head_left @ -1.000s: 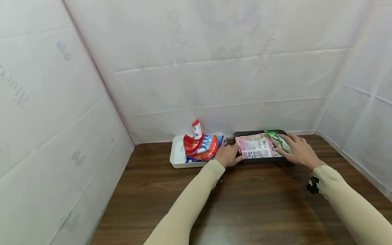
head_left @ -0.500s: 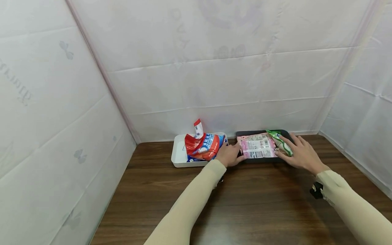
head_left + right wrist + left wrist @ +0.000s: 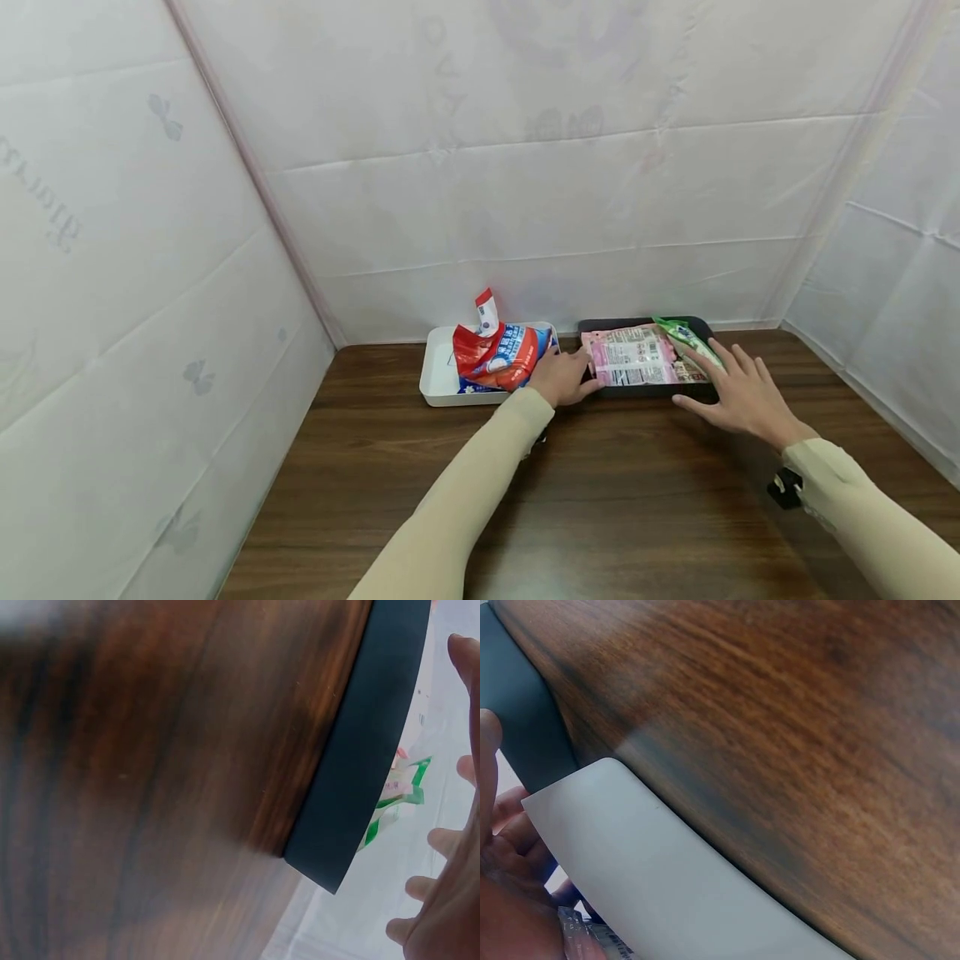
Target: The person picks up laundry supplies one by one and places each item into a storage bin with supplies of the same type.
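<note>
My left hand point(image 3: 561, 377) lies where the white tray point(image 3: 435, 392) and the black tray point(image 3: 622, 390) meet, thumb by the black tray's near left corner. The left wrist view shows its loosely bent fingers behind both tray walls. Beside it, a red and blue plastic packet point(image 3: 498, 358) lies in the white tray. In the black tray are a pink packet point(image 3: 630, 357) and a green and white packet point(image 3: 686, 343) at its right end. My right hand point(image 3: 746, 396) hovers over the black tray's near right corner with fingers spread and holds nothing.
A brown wood-grain table point(image 3: 600, 492) runs in front of both trays. White sheeting point(image 3: 480, 208) hangs as a wall close behind them, and more stands at the left and right. A red and white packet end point(image 3: 486, 312) sticks up above the white tray's back rim.
My right hand has drawn back from the green and white packet, toward me and slightly right, and its fingers have spread. My left hand stays between the trays.
</note>
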Demonstrator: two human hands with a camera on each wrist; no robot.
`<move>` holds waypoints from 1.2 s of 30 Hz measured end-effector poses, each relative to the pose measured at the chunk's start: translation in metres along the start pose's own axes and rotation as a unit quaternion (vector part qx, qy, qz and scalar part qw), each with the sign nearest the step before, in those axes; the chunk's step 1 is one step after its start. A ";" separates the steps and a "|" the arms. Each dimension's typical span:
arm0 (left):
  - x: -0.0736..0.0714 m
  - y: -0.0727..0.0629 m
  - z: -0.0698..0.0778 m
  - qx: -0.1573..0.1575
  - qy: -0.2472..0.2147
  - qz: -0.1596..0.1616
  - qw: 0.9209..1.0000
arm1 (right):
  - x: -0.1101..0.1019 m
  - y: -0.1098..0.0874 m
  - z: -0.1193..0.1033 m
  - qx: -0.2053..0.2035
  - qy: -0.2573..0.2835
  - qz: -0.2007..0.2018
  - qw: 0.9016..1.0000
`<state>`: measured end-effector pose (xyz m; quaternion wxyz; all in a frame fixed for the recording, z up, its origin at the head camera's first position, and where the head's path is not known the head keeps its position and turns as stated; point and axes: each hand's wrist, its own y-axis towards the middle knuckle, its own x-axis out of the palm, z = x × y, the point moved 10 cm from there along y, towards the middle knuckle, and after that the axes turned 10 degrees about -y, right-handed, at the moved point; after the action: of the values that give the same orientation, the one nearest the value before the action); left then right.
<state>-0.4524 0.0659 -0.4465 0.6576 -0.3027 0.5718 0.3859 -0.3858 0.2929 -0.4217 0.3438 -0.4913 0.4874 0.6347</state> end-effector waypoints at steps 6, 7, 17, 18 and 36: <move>-0.001 0.001 -0.001 0.001 0.007 -0.005 1.000 | 0.004 -0.008 -0.004 -0.001 -0.007 -0.012 1.000; -0.001 0.001 -0.001 0.001 0.009 -0.007 1.000 | 0.005 -0.010 -0.005 -0.002 -0.008 -0.012 1.000; -0.002 -0.001 0.001 -0.002 0.013 -0.013 1.000 | 0.010 -0.022 -0.008 -0.004 -0.016 -0.001 1.000; -0.002 -0.001 0.001 -0.001 0.013 -0.012 1.000 | 0.010 -0.022 -0.008 -0.003 -0.016 -0.002 1.000; -0.003 -0.002 0.004 0.004 0.013 -0.015 1.000 | 0.015 -0.032 -0.012 0.007 -0.012 -0.033 0.999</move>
<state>-0.4490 0.0679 -0.4426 0.6568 -0.3135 0.5776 0.3699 -0.3577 0.2904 -0.4458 0.3738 -0.4970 0.4709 0.6257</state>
